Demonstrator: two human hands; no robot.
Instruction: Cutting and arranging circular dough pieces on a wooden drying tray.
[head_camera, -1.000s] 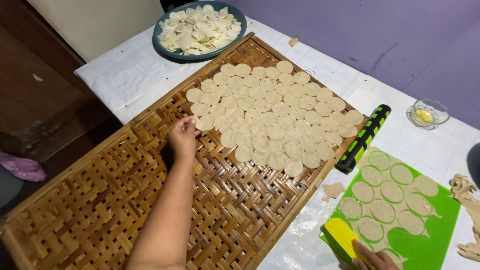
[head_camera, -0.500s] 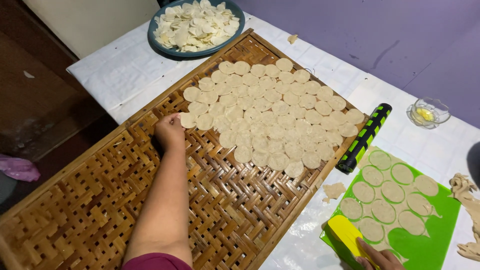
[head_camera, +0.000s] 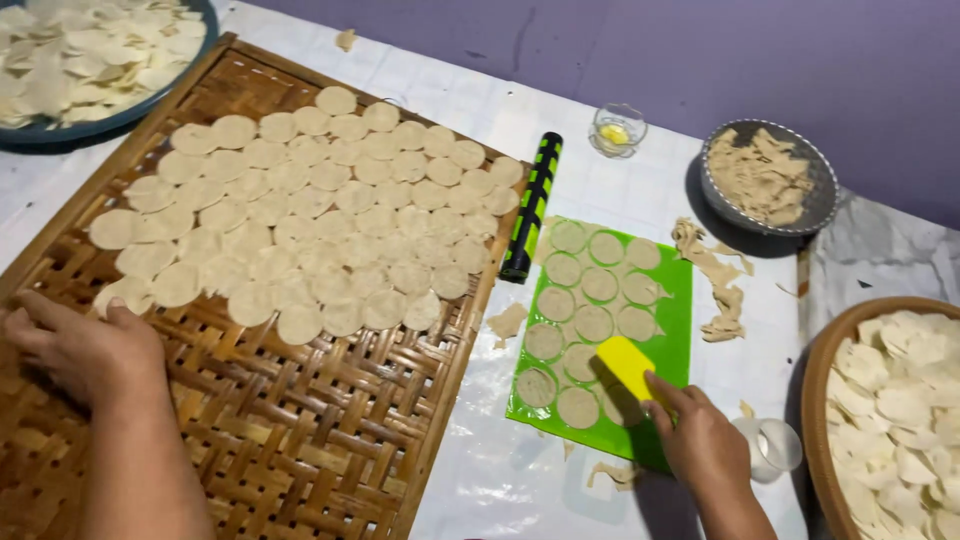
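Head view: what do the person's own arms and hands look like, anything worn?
Both forearms are bare, with no sleeve showing in the frame. The left hand and right hand wear no gloves, and no rings, watch or bracelet are visible.

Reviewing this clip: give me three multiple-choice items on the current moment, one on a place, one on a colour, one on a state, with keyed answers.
1. Where does the black and green rolling pin lie?
A. between the woven tray and the green mat
B. inside the metal bowl
C. on the blue plate

2. What colour is the scraper that the right hand holds?
A. red
B. yellow
C. white

3. What is the left hand doing?
A. lifting the glass dish
B. gripping the rolling pin
C. resting on the woven tray

Answers: 1 A, it lies along the tray's right edge beside the mat. 2 B, a yellow block sits at the fingertips. 3 C, the palm lies flat on the weave near the dough rounds.
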